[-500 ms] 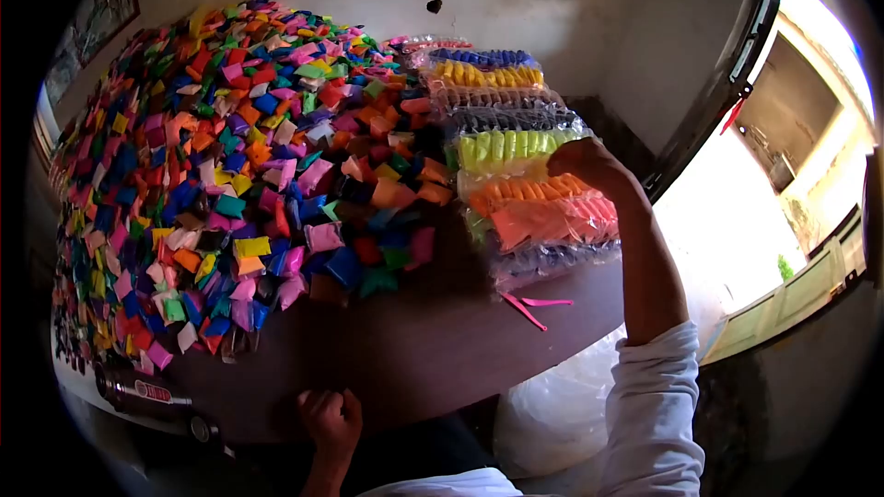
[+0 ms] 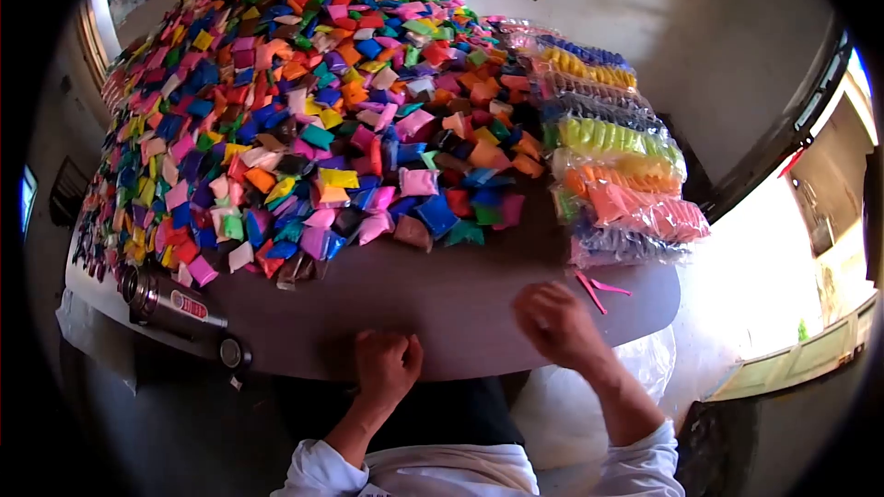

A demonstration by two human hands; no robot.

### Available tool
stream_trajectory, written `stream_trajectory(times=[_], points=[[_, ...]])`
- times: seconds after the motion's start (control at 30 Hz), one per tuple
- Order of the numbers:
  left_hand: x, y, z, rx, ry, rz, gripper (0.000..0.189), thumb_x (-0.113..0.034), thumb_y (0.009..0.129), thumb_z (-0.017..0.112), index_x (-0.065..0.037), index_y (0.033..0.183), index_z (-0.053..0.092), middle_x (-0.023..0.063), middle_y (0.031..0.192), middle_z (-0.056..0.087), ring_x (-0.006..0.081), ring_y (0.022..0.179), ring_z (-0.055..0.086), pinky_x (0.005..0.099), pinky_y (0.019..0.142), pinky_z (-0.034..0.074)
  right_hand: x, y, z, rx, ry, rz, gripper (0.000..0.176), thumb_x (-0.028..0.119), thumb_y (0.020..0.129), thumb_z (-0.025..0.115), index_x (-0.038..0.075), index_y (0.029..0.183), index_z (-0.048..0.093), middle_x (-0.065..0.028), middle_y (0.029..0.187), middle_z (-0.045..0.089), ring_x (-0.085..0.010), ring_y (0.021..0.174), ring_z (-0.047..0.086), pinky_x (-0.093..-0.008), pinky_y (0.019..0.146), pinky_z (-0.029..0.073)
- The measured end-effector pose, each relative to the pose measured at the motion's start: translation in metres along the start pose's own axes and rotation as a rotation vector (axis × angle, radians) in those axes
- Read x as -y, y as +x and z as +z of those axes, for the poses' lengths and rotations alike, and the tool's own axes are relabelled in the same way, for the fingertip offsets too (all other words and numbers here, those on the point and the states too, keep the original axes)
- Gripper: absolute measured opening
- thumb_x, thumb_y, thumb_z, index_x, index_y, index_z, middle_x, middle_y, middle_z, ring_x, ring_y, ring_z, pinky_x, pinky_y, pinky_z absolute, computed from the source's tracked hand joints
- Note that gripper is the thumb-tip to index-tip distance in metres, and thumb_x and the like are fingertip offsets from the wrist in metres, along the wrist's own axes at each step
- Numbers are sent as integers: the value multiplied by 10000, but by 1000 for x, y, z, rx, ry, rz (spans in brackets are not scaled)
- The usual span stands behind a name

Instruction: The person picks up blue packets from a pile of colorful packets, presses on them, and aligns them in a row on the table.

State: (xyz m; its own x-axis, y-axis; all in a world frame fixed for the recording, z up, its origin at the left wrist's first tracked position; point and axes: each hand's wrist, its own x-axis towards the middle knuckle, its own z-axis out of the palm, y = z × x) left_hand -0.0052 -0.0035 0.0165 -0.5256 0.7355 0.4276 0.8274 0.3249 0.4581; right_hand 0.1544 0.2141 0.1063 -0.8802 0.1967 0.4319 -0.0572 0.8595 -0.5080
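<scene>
My left hand rests at the table's near edge, its fingers curled into a loose fist with the thumb apart; nothing shows in it. Over the table to its right is my right hand, bent at the fingers and smeared by motion, so what it might hold is hidden. Two thin pink plastic strips lie just beyond that hand. Past them stretches a row of clear packs sorted by colour, among them a purple-grey pack, a coral-pink pack and a lime-yellow pack.
A big heap of small coloured packets covers the left and back of the brown table. At the near left edge lie a metal flask and its round lid. A clear plastic bag sits below the table's edge.
My right hand has come back from the lime and orange packs toward my body. The camera view has shifted, so the table appears farther up and right. My left hand remains curled.
</scene>
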Motion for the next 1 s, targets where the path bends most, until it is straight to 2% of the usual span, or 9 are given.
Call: stream_trajectory(times=[0.07, 0.13, 0.17, 0.2, 0.27, 0.33, 0.4, 0.7, 1.0], points=[[3, -2, 3, -56, 1, 19, 287, -145, 839, 635, -77, 580, 532, 75, 563, 568, 249, 548, 569, 412, 704, 433, -10, 2, 39, 8, -4, -21, 114, 43, 804, 628, 5, 910, 619, -149, 892, 633, -336, 864, 607, -420, 787, 490], [6, -4, 7, -99, -29, 45, 281, -141, 837, 639, -69, 582, 543, 80, 572, 582, 251, 565, 582, 414, 702, 435, -28, 3, 68, -44, -130, 80, 154, 49, 806, 630, 2, 953, 620, -161, 954, 627, -340, 893, 601, -417, 807, 490], [7, -5, 8, -138, -65, 56, 284, -113, 810, 642, -68, 566, 505, 83, 553, 545, 276, 553, 547, 427, 691, 410, -34, 7, 77, -102, -132, 149, 181, 50, 804, 631, 2, 979, 622, -170, 1010, 617, -350, 914, 589, -416, 826, 485], [7, -4, 7, -143, -66, 55, 284, -113, 810, 642, -68, 566, 505, 83, 553, 545, 276, 553, 547, 427, 691, 410, -38, 14, 82, -101, -134, 144, 181, 50, 804, 631, 2, 979, 622, -170, 1010, 617, -350, 914, 589, -416, 826, 485], [7, -5, 2, -143, -104, 63, 276, -111, 814, 638, -67, 572, 513, 83, 565, 558, 277, 573, 563, 435, 682, 419, -44, 25, 93, -260, -260, 186, 208, 54, 796, 640, 2, 997, 625, -173, 1044, 611, -356, 928, 580, -420, 836, 480], [10, -6, 7, -216, -124, 75, 276, -114, 814, 638, -70, 572, 513, 79, 564, 555, 278, 578, 568, 432, 675, 424, -49, 30, 107, -307, -324, 210, 204, 71, 796, 639, 6, 989, 629, -165, 1050, 613, -354, 944, 575, -422, 840, 475], [11, -7, 5, -192, -171, 79, 292, -122, 818, 636, -75, 561, 506, 75, 560, 549, 278, 576, 570, 425, 674, 427, -51, 34, 114, -323, -383, 269, 202, 92, 795, 635, 10, 980, 635, -163, 1061, 610, -349, 961, 569, -418, 837, 473], [15, -7, 0, -181, -221, 76, 325, -136, 838, 636, -79, 561, 477, 64, 531, 501, 270, 516, 516, 398, 672, 418, -50, 31, 117, -284, -417, 251, 189, 105, 798, 624, 19, 965, 640, -160, 1055, 608, -348, 954, 562, -432, 844, 455], [14, -8, -1, -165, -202, 81, 330, -148, 840, 635, -78, 560, 475, 74, 541, 512, 278, 529, 529, 424, 692, 427, -51, 33, 119, -322, -423, 186, 167, 99, 808, 619, 22, 956, 629, -158, 1040, 602, -344, 939, 551, -438, 831, 446]])
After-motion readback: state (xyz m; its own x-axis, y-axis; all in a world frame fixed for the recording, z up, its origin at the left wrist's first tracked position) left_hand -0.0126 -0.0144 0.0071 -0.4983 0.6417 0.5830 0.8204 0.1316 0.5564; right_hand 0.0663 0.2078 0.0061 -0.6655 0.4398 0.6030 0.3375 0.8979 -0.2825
